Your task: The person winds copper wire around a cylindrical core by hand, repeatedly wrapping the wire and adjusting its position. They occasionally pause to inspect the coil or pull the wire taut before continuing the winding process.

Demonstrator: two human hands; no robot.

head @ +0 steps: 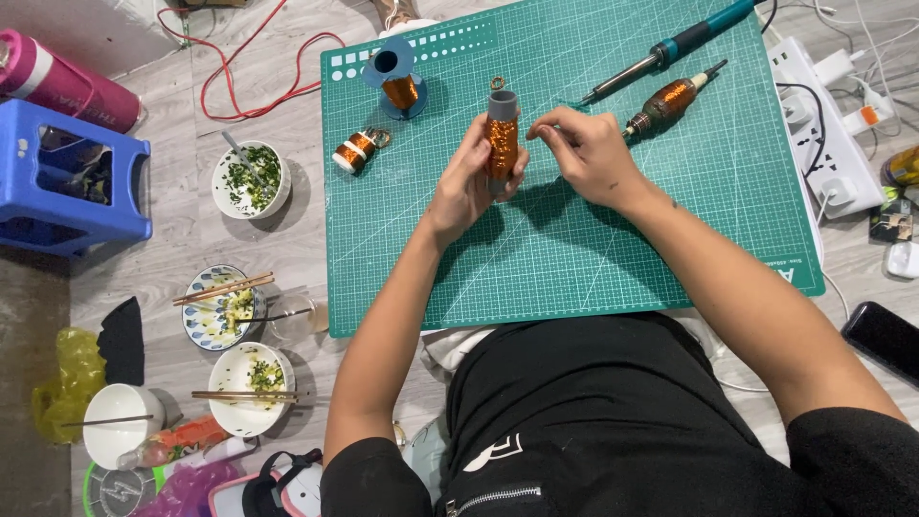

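Two hands meet over the middle of the green cutting mat (593,249): the left hand (469,187) has its grip wrapped around a grey tube wound with copper wire (501,139), held upright just above the mat, while the right hand (584,153) pinches its fingertips together right beside the winding, apparently on a fine strand too thin to make out. To wind well, it seems best to keep the tube steady in the left grip, turn it slowly and hold even tension with the right pinch so the turns lie tight and side by side. Room is fair near the body, where the mat lies bare between the forearms. Further out it tightens: a blue spool of copper wire (397,81) and a small wound coil (356,150) sit to the left, a soldering iron (670,48) and a wound tool with a dark tip (670,99) to the right, near the right wrist. Beyond the mat's left edge stand bowls of food with chopsticks (251,180), and past its right edge a white power strip (828,134) with cables, so wide elbow swings risk knocking them.
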